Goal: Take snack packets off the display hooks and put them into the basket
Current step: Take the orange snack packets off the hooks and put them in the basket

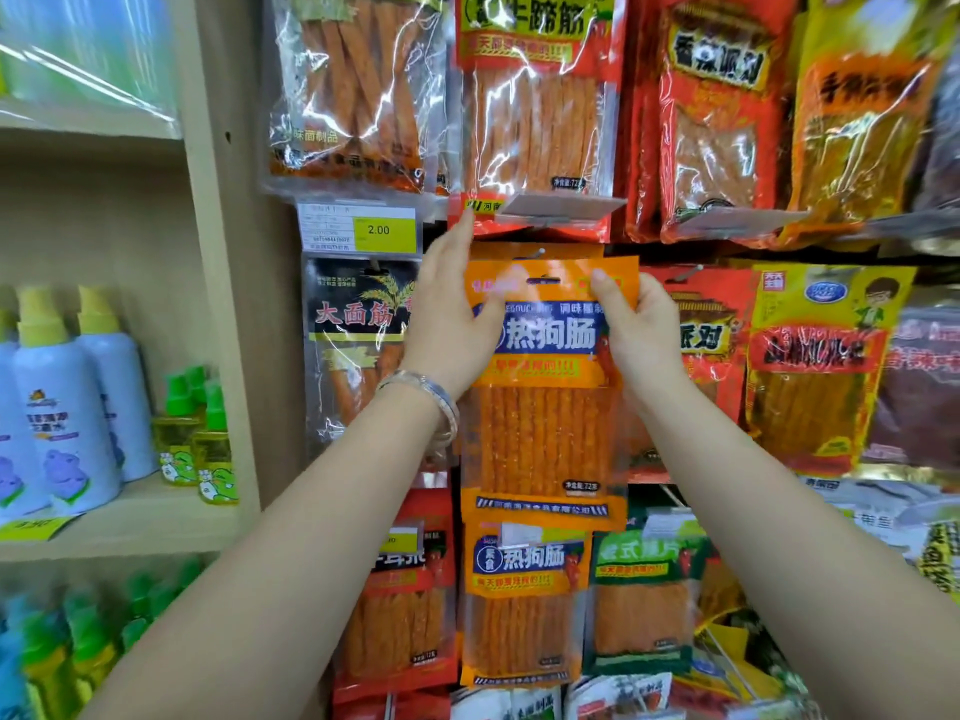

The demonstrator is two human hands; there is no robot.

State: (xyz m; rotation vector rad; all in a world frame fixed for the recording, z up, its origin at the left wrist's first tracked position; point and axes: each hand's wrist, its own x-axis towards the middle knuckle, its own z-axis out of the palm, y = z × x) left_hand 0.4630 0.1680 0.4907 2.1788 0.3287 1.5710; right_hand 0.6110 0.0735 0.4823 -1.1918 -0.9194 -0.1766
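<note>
- Rows of hanging snack packets (717,122) in red, orange, yellow and black fill the middle and right of the view, overlapping one another from top to bottom.
- A pale wooden shelf unit (218,262) stands to the left of them. On one shelf are tall white spray bottles (57,407) with yellow caps, and beside them small yellow bottles (208,444) with green tops.
- The orange hot-dog-stick packet (540,433) is at the centre of the display, upright and tilted slightly. It lies in front of others of its kind, and a matching packet (524,615) hangs just below it.
- The left hand (452,324) holds the packet's upper left edge. Its thumb lies across the front and its fingers stretch straight up, the tips reaching the red packet above.
- The right hand (639,335) pinches the upper right corner, with the thumb on the front and the fingers curled behind.
- A yellow price tag (384,230) reading 2.00 sits up and to the left of the left hand.
- A silver bracelet (436,402) circles the left wrist.
- The tip of a metal display hook (540,251) shows just above the held packet's top edge.
</note>
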